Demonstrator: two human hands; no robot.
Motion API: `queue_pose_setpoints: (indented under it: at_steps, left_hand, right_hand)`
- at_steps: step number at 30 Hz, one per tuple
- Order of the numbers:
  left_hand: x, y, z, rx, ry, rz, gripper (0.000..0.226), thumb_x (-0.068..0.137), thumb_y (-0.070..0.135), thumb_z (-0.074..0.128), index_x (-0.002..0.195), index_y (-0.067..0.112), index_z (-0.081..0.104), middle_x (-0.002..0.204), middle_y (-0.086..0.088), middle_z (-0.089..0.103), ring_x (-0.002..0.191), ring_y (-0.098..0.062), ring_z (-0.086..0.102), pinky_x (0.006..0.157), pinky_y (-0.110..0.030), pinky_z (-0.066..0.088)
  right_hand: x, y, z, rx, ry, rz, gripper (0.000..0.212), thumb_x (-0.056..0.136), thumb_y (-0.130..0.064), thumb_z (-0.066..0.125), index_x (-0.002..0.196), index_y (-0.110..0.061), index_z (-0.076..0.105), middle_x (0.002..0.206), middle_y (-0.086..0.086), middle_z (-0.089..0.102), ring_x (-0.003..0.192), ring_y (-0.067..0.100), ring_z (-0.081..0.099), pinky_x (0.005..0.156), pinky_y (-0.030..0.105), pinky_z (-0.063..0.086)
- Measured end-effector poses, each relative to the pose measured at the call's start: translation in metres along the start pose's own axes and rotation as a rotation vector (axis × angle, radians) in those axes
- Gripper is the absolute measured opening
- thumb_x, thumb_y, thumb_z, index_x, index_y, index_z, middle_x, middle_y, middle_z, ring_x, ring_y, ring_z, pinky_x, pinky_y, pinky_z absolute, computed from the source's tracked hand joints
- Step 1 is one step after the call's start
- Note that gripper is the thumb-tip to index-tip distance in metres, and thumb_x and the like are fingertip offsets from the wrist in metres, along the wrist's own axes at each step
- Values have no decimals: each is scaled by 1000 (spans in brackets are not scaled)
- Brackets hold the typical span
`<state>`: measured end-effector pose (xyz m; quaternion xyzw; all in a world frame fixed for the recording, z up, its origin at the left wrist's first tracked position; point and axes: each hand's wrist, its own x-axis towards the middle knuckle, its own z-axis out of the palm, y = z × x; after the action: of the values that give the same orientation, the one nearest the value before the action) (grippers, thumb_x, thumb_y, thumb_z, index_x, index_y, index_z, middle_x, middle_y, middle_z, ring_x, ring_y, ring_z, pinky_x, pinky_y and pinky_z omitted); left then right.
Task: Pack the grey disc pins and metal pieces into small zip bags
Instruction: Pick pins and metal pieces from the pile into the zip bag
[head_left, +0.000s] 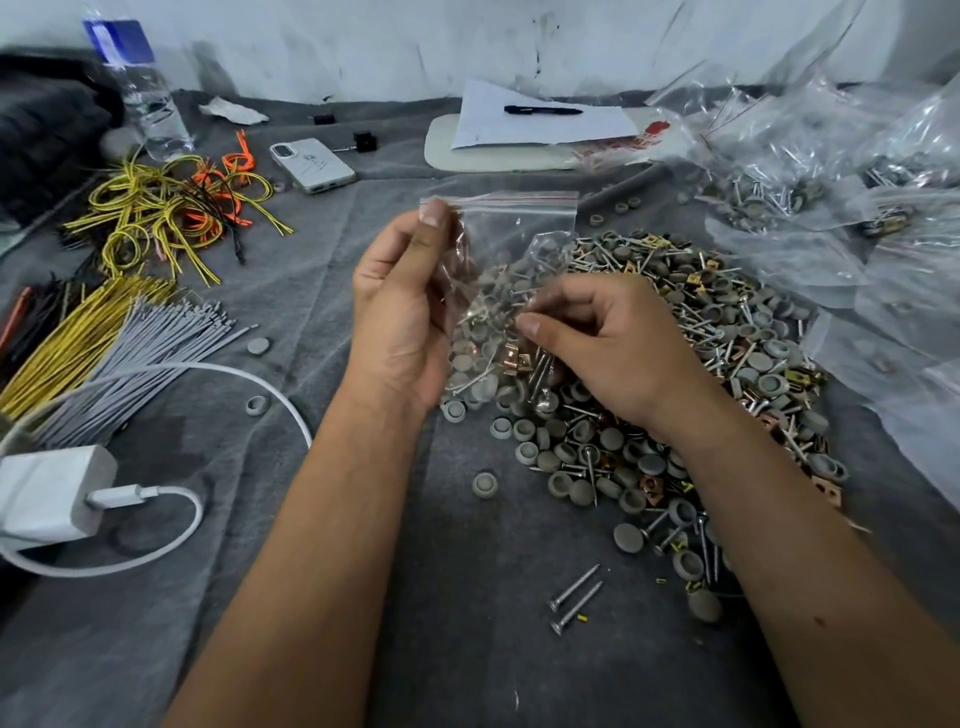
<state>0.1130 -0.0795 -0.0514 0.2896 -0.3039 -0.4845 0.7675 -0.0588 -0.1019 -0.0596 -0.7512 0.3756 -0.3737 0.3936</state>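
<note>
Grey cloth (322, 291) covers the tabletop from edge to edge. At the far left a white charger (52, 493) lies with its cable (171, 374) looping across the cloth, beside bundles of grey ties (140, 353) and yellow wires (78, 332). Behind them sits a tangle of yellow and orange wire loops (171, 208), a clear water bottle (145, 98) and a white phone (312, 165) lying face down.

Towards the middle, the left hand (400, 306) holds up a small zip bag (511, 234); its grip is a pinch, thumb and fingers closed on the bag's left edge near the red-striped zip. The bag hangs above the near-left edge of the heap, clear and wrinkled, and some pieces show through it. The right hand (613, 348) has its fingers curled, thumb against fingertips, at the bag's lower part; it appears to pinch small metal pieces (540, 364), though exactly what it has hold of cannot be told.

Right of the hands spreads a heap of grey disc pins (737, 332), mixed with screws and copper-coloured clips. Two loose screws (574, 603) lie near the front. Behind, a pen (543, 109) rests on white paper (540, 124). At the far right are clear plastic bags (810, 171), some filled.
</note>
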Motion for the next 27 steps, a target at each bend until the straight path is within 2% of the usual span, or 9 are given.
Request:
queue_pose_setpoints:
  at_steps: [2,4,6,9,12,15,18,22,27]
  left_hand:
    - [1,-1,0,17,18,-6,13,99,12,61,88,8,67,81,-7,68,69,-18,63,69,-32,58]
    - [2,-2,0,26,35,-8,11,97,13,63,88,8,66,83,-8,66,72,-20,61,74,-35,56]
    - [3,-2,-1,25,53,-10,12,97,12,65,85,10,68,81,-4,68,71,-15,61,71,-29,56]
    - [3,-3,-3,88,30,-4,14,94,15,69,81,14,71,81,-2,69,72,-12,61,70,-28,53]
    - [1,-3,-2,218,-28,8,14,92,19,71,78,19,74,78,1,70,67,-10,62,58,-24,52]
    - [-2,-5,-1,313,-68,24,19,96,16,70,78,22,76,76,4,71,64,-7,62,53,-21,50]
    - [-4,-5,0,348,-90,25,18,95,16,69,79,22,76,76,5,71,63,-6,62,53,-21,51]
    - [-5,-8,-1,433,-162,38,2,92,13,73,91,14,72,83,-1,72,67,-13,62,56,-26,52]
    - [-7,-14,-1,531,-238,86,7,89,9,78,96,10,76,78,-3,74,63,-14,63,56,-26,51]
  right_hand:
    - [0,0,1,3,9,9,7,96,-16,72,93,-23,75,83,-10,78,73,4,73,65,23,57]
    - [0,0,1,-7,11,5,10,96,-16,71,92,-25,74,84,-9,78,78,4,74,71,26,59]
    - [0,-2,2,36,22,-4,10,96,-16,70,93,-25,73,87,-8,78,83,5,75,76,24,59]
    - [-1,-6,-1,195,112,-16,4,96,-23,69,98,-25,72,94,-5,78,90,9,75,79,21,58]
    - [-1,-11,-6,382,226,-15,7,98,-25,65,102,-23,71,94,-2,79,90,13,75,72,20,57]
    - [-1,-11,-7,487,326,-10,8,99,-21,66,97,-23,73,88,-1,79,85,14,75,68,21,56]
    - [0,-9,-8,461,386,-9,13,99,-18,67,92,-25,75,83,-3,78,78,9,73,63,20,54]
    - [1,-7,-7,345,421,-34,12,99,-17,68,91,-24,75,77,-6,76,72,3,70,67,16,53]
    - [0,-7,-5,268,395,-74,13,99,-18,68,92,-27,74,79,-8,76,74,2,70,69,14,54]
